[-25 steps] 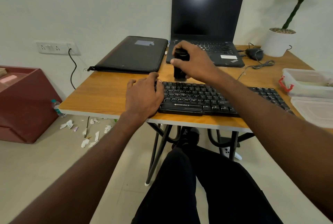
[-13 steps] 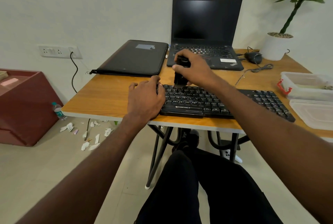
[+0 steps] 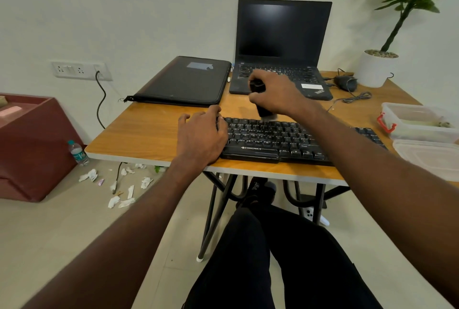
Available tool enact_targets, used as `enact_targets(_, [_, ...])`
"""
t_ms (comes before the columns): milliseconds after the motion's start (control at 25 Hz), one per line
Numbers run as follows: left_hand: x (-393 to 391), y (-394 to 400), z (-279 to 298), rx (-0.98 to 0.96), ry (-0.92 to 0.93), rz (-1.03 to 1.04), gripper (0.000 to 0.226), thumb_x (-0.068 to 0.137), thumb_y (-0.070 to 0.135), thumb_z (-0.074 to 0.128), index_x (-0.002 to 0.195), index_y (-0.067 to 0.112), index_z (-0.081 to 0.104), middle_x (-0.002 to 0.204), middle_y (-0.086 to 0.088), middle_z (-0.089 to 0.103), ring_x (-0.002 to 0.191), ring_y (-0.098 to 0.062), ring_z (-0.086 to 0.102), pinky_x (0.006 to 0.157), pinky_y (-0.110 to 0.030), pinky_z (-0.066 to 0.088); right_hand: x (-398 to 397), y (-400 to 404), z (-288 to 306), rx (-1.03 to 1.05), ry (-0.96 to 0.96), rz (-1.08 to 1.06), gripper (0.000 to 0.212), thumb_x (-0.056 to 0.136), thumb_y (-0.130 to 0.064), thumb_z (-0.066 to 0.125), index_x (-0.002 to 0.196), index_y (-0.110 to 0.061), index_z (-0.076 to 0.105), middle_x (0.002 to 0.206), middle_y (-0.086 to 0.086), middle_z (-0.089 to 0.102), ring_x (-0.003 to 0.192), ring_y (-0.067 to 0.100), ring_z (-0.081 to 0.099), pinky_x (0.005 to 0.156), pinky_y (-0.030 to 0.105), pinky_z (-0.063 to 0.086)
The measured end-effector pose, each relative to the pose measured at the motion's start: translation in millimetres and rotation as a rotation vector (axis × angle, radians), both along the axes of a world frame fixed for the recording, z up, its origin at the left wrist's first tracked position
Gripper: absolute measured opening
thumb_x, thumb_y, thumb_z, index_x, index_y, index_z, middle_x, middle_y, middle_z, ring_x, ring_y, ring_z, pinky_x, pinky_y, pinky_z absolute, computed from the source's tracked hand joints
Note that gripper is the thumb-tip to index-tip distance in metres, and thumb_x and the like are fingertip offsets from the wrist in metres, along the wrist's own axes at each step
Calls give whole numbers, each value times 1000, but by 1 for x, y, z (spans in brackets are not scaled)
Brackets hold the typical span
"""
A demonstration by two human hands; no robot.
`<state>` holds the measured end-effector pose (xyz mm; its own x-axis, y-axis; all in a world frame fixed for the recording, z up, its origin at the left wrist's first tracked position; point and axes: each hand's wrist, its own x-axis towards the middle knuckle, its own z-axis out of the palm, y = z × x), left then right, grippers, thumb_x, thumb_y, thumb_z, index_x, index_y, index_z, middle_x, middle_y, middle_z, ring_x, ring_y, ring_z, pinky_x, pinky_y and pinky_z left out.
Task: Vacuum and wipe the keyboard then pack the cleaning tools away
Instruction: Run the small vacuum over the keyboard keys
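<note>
With the right hand [image 3: 278,93] gripping the vacuum [image 3: 260,100] upright at the 12 o'clock edge of the keyboard [image 3: 278,138], and the left hand [image 3: 201,134] resting open on its 9 o'clock end, excess downward pressure may dislodge keycaps.

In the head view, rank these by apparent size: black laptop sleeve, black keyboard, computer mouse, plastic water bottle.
1. Black zippered laptop sleeve, with the black Zebronics keyboard too close to call, as an arm hides part of it.
2. Dark computer mouse and clear plastic water bottle look alike.
</note>
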<state>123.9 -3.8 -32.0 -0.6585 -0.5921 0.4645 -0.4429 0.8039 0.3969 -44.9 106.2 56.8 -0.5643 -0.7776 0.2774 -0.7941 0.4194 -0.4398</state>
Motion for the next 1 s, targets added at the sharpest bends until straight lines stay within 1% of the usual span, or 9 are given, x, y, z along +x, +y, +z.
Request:
enact_targets(80, [0,1,-1,2,3,0,37,107,38,38,134,23,59,106,3,73,106,-17,66,117,-51,30,10,3,-6,-123,-129,173,35,97,-27,67,129,-26,54,124,0,57,110,21,59,80,36,59])
enact_targets(160, [0,2,-1,-5,2,6,37,107,38,38,134,23,59,106,3,73,106,-17,66,118,-51,30,12,14,-9,-106,-228,276,30,96,-25,68,123,-28,55,122,-2,54,106,20,59,74,37,62])
enact_targets(360, [0,2,0,-8,-2,6,37,107,37,36,134,24,59,105,3,73,104,-17,66,118,-52,28,-8,27,1,-28,-46,81,32,90,-29,72,119,-29,60,113,-1,60,104,21,60,77,31,52])
enact_targets(440, [0,1,0,-5,-3,5,38,107,37,36,134,24,59,105,3,73,104,-18,66,118,-52,28,-2,26,-4,-135,-132,125,30,94,-28,70,122,-26,58,116,-3,57,102,18,60,71,27,56])
enact_targets(560, [0,1,-1,-13,-10,9,39,106,38,35,134,24,58,105,3,74,105,-17,66,119,-53,28,0,38,-12,-155,-278,232,25,95,-26,70,117,-27,59,117,-3,56,102,16,60,70,34,63])
enact_targets(680, [0,1,-2,-20,-10,18,38,106,37,35,132,24,59,104,3,74,104,-18,66,119,-53,27,-16,47,-2,14,-31,74,28,86,-28,75,112,-27,64,105,-6,60,99,18,60,76,33,52])
enact_targets(760, [1,2,-2,-18,-11,17,37,106,36,36,132,23,60,103,1,74,104,-19,66,119,-52,26,-19,46,1,3,46,-13,33,85,-30,75,116,-26,64,105,-5,60,99,19,60,75,30,47])
enact_targets(880, [1,2,-1,-28,-15,15,38,107,37,36,134,23,59,104,1,74,106,-19,66,120,-53,25,-15,49,-10,-195,-187,100,26,94,-29,70,117,-27,60,115,-4,59,99,14,61,65,22,56])
enact_targets(1000, [1,2,-1,-35,-21,17,38,107,37,36,135,23,59,104,1,74,107,-19,66,121,-53,23,-23,61,-13,-139,-182,75,26,95,-30,69,118,-28,58,113,-4,58,103,20,62,74,36,61])
